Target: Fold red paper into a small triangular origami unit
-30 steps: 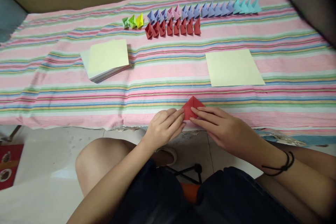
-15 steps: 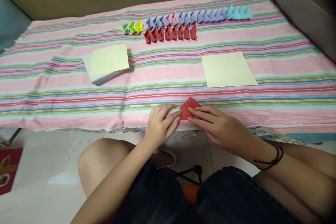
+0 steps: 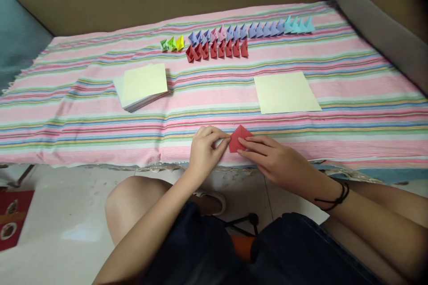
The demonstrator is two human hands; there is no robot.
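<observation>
1. Risk, slipping: the small folded red paper (image 3: pixel 236 133), lying flat between the two grips on a striped cloth (image 3: pixel 100 136), could be skewed if its left edge were pulled while too little weight was laid on it from the right.
2. Risk, crooked crease: a fold could be set off-line if the cloth were rucked beneath the paper, since only a soft backing is offered by it.
3. Risk, falling: the cloth's front edge is found just on the near side of both grips, so the paper could be dropped over it if drawn too far back.
4. Left grip (image 3: pixel 205 149): thumb and forefinger are brought together, with no gap seen, and the paper's left edge appears to be pinched between them.
5. Right grip (image 3: pixel 282 160): the fingers are stretched out, slightly parted, and laid on the paper's right half; whether anything is pinched by the thumb cannot be told.
6. Beyond the right grip, a pale yellow sheet (image 3: pixel 286 93) is laid flat, untouched.
</observation>
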